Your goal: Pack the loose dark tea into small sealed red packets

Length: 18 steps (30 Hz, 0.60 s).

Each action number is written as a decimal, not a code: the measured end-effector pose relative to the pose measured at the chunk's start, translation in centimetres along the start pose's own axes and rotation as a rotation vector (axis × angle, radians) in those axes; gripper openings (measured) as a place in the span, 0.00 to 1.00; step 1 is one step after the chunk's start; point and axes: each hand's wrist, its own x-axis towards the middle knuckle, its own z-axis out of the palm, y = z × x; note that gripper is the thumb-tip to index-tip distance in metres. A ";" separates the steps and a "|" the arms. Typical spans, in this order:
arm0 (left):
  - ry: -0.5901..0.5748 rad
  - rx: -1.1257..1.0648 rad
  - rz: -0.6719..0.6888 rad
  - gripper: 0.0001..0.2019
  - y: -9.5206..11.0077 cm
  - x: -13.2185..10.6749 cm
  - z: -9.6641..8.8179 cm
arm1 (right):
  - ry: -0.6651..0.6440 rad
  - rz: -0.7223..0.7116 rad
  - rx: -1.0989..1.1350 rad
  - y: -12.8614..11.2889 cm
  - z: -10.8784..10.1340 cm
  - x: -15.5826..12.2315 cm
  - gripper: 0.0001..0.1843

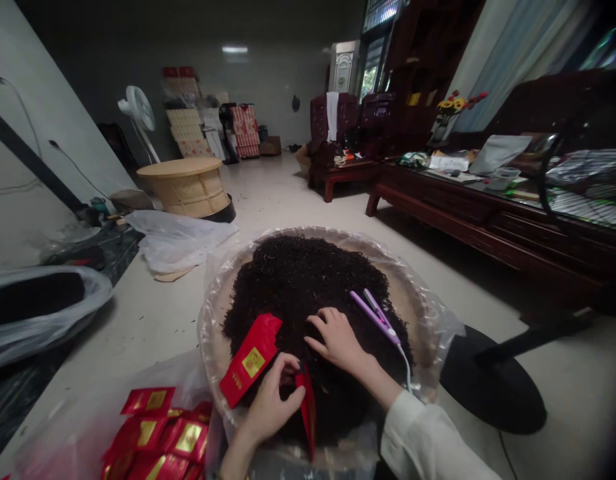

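A wide round basket lined with clear plastic bears a heap of dark, dry tea leaves. My left hand pinches a narrow red foil pouch by its upper end, seen nearly edge-on. My right hand lies over the leaves just right of that pouch, fingers apart; whatever is beneath its palm is hidden. On the heap's left side rests another red pouch with a gold label. A purple mini hair straightener with a white cord lies on the leaves to the right, its jaws apart.
Several red pouches lie piled on plastic at lower left. Beyond them is a plastic-lined container of dark leaves. A black round stand base sits right of the basket. A dark wooden table and a wooden drum-shaped stool stand farther off.
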 end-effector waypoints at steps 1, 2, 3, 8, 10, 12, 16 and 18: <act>0.019 0.115 0.047 0.10 0.3 -0.1 -0.2 | 0.004 0.019 -0.003 0.2 0.0 0.0 0.26; 0.044 0.226 0.096 0.09 0.5 -0.3 -0.4 | 0.000 0.044 -0.014 0.4 0.2 0.1 0.29; 0.074 0.331 0.150 0.09 0.6 -0.4 -0.5 | -0.013 0.065 -0.027 0.6 0.3 0.2 0.31; 0.213 0.638 0.428 0.13 0.0 -0.9 -0.8 | -0.036 0.015 -0.025 -0.2 0.9 -0.1 0.27; 0.160 0.648 0.466 0.14 -0.3 -0.9 -0.9 | -0.015 -0.046 -0.005 -0.8 0.7 -0.7 0.23; 0.055 0.625 0.456 0.13 -0.1 -1.0 -1.0 | -0.012 -0.086 0.004 -1.2 0.5 -1.2 0.23; -0.121 0.556 0.323 0.08 1.0 -1.2 -1.4 | -0.021 -0.087 0.006 -1.3 0.7 -1.4 0.23; -0.175 0.524 0.261 0.08 1.5 -1.4 -1.6 | -0.031 -0.126 0.033 -1.1 1.0 -1.4 0.19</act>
